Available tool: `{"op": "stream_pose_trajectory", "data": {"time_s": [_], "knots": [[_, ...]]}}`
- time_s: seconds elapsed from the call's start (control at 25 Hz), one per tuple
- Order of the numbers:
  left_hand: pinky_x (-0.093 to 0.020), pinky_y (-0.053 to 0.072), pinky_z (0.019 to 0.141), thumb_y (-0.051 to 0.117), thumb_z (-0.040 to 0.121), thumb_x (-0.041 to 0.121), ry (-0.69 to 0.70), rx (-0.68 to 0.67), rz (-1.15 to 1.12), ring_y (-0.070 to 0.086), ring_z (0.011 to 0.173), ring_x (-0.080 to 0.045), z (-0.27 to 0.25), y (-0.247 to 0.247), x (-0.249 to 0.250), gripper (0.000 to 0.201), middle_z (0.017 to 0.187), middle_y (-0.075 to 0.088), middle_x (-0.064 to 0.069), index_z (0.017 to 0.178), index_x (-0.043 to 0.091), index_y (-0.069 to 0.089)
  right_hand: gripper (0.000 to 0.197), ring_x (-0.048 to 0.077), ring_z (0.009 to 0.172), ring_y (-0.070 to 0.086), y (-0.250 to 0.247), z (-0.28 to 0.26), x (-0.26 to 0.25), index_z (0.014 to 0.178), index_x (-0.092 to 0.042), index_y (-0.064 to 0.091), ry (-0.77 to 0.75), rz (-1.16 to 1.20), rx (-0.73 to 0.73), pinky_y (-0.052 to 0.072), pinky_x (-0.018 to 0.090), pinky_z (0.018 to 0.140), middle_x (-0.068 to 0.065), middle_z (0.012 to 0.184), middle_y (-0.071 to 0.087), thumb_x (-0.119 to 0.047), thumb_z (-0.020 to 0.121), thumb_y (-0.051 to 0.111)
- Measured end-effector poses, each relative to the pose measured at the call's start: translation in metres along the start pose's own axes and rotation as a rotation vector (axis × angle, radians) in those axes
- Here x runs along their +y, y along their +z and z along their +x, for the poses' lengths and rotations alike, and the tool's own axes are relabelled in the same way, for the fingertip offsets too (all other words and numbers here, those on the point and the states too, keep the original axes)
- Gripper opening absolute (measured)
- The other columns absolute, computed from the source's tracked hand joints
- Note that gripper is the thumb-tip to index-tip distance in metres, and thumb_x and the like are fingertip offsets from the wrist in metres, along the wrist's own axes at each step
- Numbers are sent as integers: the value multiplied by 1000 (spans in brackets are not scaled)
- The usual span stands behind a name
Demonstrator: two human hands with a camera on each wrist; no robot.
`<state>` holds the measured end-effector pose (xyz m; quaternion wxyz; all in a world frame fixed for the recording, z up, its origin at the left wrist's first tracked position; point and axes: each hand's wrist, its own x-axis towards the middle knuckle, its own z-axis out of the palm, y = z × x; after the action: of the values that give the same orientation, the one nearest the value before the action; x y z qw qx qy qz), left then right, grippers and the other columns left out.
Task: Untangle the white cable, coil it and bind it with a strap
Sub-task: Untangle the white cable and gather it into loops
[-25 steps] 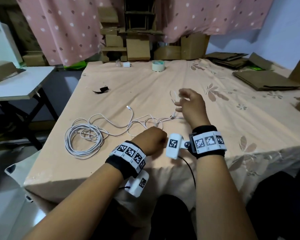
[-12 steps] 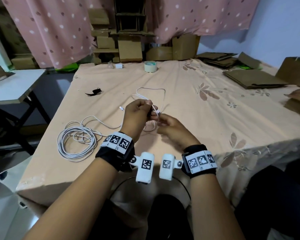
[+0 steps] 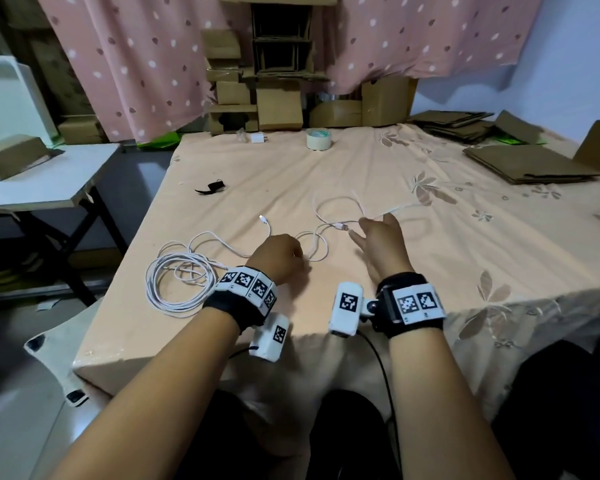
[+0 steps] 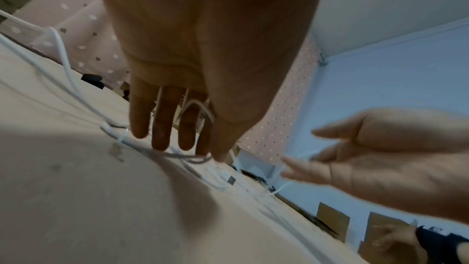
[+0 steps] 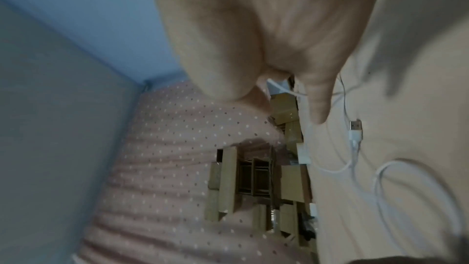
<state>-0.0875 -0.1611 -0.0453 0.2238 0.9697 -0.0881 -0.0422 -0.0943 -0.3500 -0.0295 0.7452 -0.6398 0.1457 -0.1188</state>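
You are still untangling the thin white cable (image 3: 321, 233): left hand (image 3: 278, 258) pinching a loop, right hand (image 3: 383, 244) spread open, holding nothing; coiling and the black strap (image 3: 212, 187) are waiting.

**What the views hide or blur**

In the head view, the left hand (image 3: 277, 258) covers its own fingertips and the stretch of white cable (image 3: 321, 237) beneath them. The right hand (image 3: 383, 244) is motion-blurred; the strand by its fingers smears out, so any grip is unclear. From the right wrist, the palm hides most fingers. The small black strap (image 3: 212, 187) on the far left is too small to read. Flattened cardboard (image 3: 530, 164) is cut by the right edge.
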Motion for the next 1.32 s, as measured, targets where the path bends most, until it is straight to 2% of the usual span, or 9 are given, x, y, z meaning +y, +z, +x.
{"op": "stream_pose_trajectory", "data": {"time_s": [0.16,0.32,0.52,0.68,0.84,1.0,1.08,1.2,1.32], "knots": [[-30,48,68,56,82,15,-51,53,-34,64,87,-29,-4,-12,-3,14,88,69,-8,84,13,70,17,30,57,65,-4,-7,22,89,-4,57,189,-336,67,61,43,65,14,75,62,-21,88,53],[-30,51,75,57,85,12,48,-63,-38,65,88,-22,-12,-18,-1,17,90,72,-4,87,14,74,58,20,40,42,10,-25,16,60,-7,59,235,-583,-232,31,24,48,3,41,47,-48,99,48],[-27,47,76,64,87,15,189,-120,-107,61,83,-18,-18,-14,5,11,90,71,-2,89,13,75,19,16,36,38,40,-19,25,74,-5,60,241,-575,-271,25,17,42,11,55,52,-19,86,63],[-35,46,72,65,92,45,161,-123,64,58,77,-24,-15,-11,-3,37,74,64,-4,73,13,63,26,9,30,33,40,-22,19,78,-6,63,140,-167,-232,21,13,36,4,54,47,-16,101,56],[-35,42,67,61,95,44,134,-3,-28,52,73,-22,-20,-11,-4,41,67,53,5,64,20,48,25,13,38,47,26,-4,-15,88,-4,61,-17,429,33,38,19,39,2,51,51,-15,106,49],[-37,41,67,57,99,30,214,230,-116,55,78,-29,-24,-14,-4,31,74,58,-4,78,7,60,24,27,74,70,8,16,-11,120,-1,55,52,761,175,61,39,76,17,94,66,-18,105,51],[-40,48,68,57,99,26,206,258,-199,60,74,-32,-22,-11,-4,32,75,64,-9,77,3,60,27,22,66,63,12,11,0,108,-7,57,209,502,89,56,33,61,9,93,61,-33,103,54],[-46,52,67,59,98,23,232,302,-255,62,65,-35,-21,-9,2,38,70,64,-16,63,11,51,46,10,39,30,30,-13,9,75,-17,56,318,43,-259,18,17,40,-1,60,48,-60,94,57],[-40,43,60,55,102,29,266,316,-226,57,58,-26,-28,-11,9,48,59,57,-10,56,25,41,32,7,35,22,46,-25,10,77,-11,61,84,6,-414,14,15,41,2,54,40,-29,103,55]]}}
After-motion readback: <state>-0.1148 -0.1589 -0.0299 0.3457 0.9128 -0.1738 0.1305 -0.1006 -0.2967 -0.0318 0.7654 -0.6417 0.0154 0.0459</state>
